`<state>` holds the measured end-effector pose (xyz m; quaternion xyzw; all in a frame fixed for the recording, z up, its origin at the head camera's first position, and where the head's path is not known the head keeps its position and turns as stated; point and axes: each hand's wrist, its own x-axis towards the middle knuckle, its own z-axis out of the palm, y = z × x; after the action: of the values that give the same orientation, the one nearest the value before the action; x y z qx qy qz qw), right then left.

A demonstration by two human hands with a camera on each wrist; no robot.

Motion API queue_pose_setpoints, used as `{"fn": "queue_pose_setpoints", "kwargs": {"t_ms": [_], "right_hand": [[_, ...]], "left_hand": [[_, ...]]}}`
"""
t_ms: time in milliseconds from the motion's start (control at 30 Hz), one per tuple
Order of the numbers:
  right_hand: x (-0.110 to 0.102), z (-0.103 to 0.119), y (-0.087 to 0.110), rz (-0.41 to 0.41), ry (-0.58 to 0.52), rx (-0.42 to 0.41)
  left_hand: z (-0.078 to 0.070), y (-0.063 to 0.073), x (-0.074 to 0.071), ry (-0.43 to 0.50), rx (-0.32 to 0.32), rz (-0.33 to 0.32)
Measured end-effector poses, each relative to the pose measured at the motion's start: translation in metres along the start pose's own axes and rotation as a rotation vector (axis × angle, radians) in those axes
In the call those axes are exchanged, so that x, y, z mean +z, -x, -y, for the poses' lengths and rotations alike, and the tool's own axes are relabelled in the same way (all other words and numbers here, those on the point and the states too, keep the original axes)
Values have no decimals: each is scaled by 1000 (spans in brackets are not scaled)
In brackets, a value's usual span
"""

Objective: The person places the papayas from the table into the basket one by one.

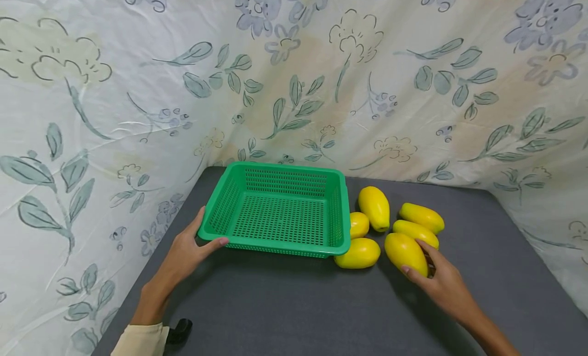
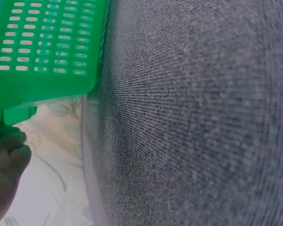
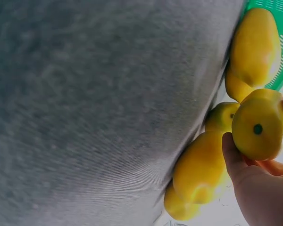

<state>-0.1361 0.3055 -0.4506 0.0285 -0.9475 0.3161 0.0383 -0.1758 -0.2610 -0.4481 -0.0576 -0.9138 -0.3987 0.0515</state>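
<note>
A green plastic basket [image 1: 275, 248] with slotted walls stands on the dark grey table. My left hand [image 1: 186, 254] grips its front left corner, thumb over the rim; in the left wrist view the fingers [image 2: 9, 146] reach under the rim. My right hand [image 1: 443, 282] holds a smooth yellow papaya [image 1: 406, 254] between thumb and fingers. In the right wrist view a dark spot marks the end of this held papaya [image 3: 259, 125]. Two more papayas [image 1: 420, 217] lie just behind it. Others, including one papaya [image 1: 358, 254] at the front, sit along the basket's right side.
Grey cloth covers the table [image 1: 294, 305], whose far edge meets a hanging flower-print sheet [image 1: 294, 91]. The sheet also runs along the left and right sides. A black strap end [image 1: 180, 331] shows beside the left sleeve [image 1: 142, 339].
</note>
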Motion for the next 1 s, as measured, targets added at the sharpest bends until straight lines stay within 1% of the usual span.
{"fn": "queue_pose_setpoints", "kwargs": {"t_ms": [133, 433, 533, 700, 1000], "right_hand": [[-5, 1, -5, -15, -11, -17], [-15, 3, -17, 24, -57, -18], [-16, 6, -19, 8, -56, -40], [-17, 15, -23, -25, -63, -85], [-11, 38, -19, -39, -81, -111]], "left_hand": [[-1, 0, 2, 7, -7, -5], [-4, -3, 5, 26, -23, -8], [-3, -3, 6, 29, -17, -10], [-2, -3, 6, 33, -16, -10], [2, -3, 4, 39, -12, 5]]}}
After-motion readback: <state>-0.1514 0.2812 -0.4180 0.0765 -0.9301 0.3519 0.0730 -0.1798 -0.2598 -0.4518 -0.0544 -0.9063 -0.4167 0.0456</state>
